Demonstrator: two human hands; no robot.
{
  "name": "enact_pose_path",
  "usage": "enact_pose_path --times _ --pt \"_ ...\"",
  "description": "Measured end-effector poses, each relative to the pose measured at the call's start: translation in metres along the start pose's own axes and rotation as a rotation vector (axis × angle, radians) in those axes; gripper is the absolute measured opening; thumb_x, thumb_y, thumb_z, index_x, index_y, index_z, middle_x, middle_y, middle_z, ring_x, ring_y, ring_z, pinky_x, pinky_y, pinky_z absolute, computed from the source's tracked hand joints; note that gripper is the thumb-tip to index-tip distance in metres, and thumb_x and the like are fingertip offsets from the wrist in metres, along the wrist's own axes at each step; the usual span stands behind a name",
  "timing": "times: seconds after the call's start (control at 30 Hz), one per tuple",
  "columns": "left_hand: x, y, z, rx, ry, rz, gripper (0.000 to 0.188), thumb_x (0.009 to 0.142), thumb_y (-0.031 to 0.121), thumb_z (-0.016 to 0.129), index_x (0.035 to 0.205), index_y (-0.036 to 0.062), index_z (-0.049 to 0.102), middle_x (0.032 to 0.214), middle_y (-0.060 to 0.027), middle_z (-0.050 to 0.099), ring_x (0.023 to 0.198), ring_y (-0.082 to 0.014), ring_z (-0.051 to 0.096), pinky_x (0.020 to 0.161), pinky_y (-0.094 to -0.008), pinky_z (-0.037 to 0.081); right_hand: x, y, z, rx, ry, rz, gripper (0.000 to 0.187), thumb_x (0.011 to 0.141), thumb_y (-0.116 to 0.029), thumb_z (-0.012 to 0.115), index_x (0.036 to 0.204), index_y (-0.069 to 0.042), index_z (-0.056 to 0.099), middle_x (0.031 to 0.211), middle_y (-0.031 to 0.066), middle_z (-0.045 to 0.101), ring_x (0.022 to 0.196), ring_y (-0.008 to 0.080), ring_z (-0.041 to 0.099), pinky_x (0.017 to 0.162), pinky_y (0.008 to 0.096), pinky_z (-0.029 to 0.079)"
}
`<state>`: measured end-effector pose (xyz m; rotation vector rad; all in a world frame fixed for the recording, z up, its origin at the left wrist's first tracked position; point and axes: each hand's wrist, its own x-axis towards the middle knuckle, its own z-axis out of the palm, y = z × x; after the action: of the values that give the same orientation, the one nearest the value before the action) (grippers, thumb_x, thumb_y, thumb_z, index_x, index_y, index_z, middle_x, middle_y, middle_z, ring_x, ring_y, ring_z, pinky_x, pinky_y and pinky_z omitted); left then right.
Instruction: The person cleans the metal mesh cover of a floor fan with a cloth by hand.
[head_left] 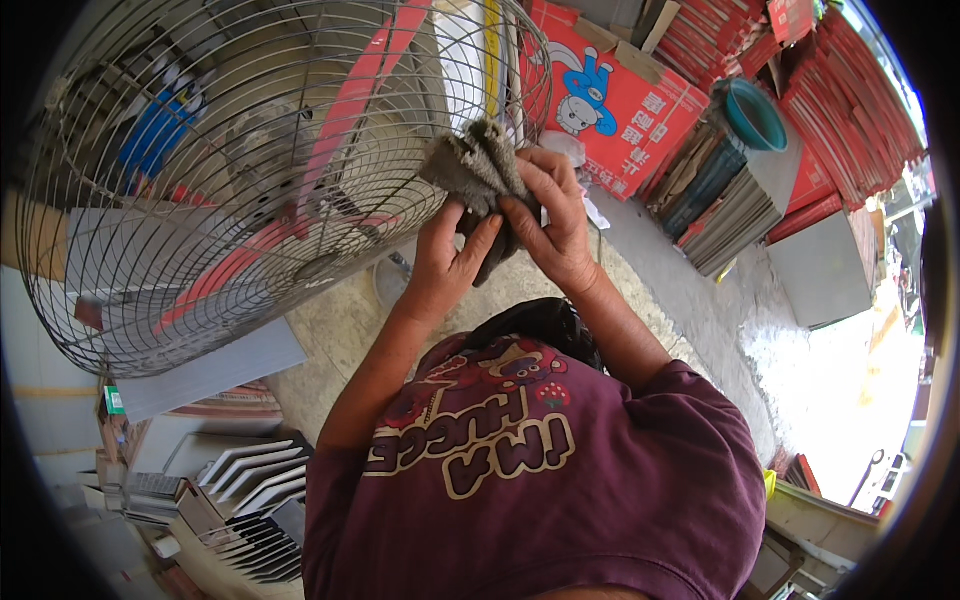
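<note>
- Left hand (447,250): thumb and fingers clamped on the lower left of a grimy grey cloth (478,168).
- Right hand (556,220): fingers and thumb pinched on the cloth's right side, close beside the left hand.
- Cloth: bunched, held up between both hands, upper end fanned out, darker end hanging below.
- Fan (262,240): wire cage, red blades, just left of the hands.
- Beyond, to the right: red box (650,105), teal bowl (755,115) on stacked slabs (735,225).
</note>
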<state>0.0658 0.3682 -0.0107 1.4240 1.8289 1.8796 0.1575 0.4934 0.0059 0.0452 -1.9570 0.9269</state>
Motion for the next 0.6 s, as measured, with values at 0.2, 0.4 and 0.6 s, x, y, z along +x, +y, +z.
enact_pose_path --times 0.2,0.4,0.6 --pt "0.051 0.002 0.025 -0.092 0.043 -0.035 0.029 0.091 0.026 0.055 0.096 -0.0022 0.056 0.070 -0.0091 0.057 0.060 -0.0122 0.048 0.057 -0.0271 0.041 0.029 0.037 -0.010 0.093 0.235 0.142 0.038 0.077 -0.001 0.066 0.113 -0.001 0.054 0.100 0.0106 0.052 0.093 0.0202 0.052 0.082 0.0265 0.042" --pt "0.053 -0.032 0.045 -0.073 0.043 -0.103 0.033 0.093 0.029 0.051 0.100 -0.0028 0.057 0.074 -0.0067 0.057 0.067 -0.0125 0.048 0.064 -0.0286 0.042 0.005 0.080 -0.010 0.297 0.225 0.499 0.033 0.082 -0.006 0.064 0.113 0.001 0.054 0.097 0.0056 0.058 0.089 0.0112 0.054 0.079 0.0244 0.044" --pt "0.028 -0.082 0.060 -0.271 0.078 -0.245 0.033 0.093 0.030 0.051 0.100 -0.0018 0.057 0.080 -0.0046 0.058 0.076 -0.0096 0.048 0.070 -0.0266 0.042 -0.034 0.112 -0.010 0.187 0.055 0.723 0.034 0.081 -0.014 0.064 0.109 0.003 0.056 0.087 0.0091 0.063 0.080 0.0112 0.057 0.073 0.0269 0.047"
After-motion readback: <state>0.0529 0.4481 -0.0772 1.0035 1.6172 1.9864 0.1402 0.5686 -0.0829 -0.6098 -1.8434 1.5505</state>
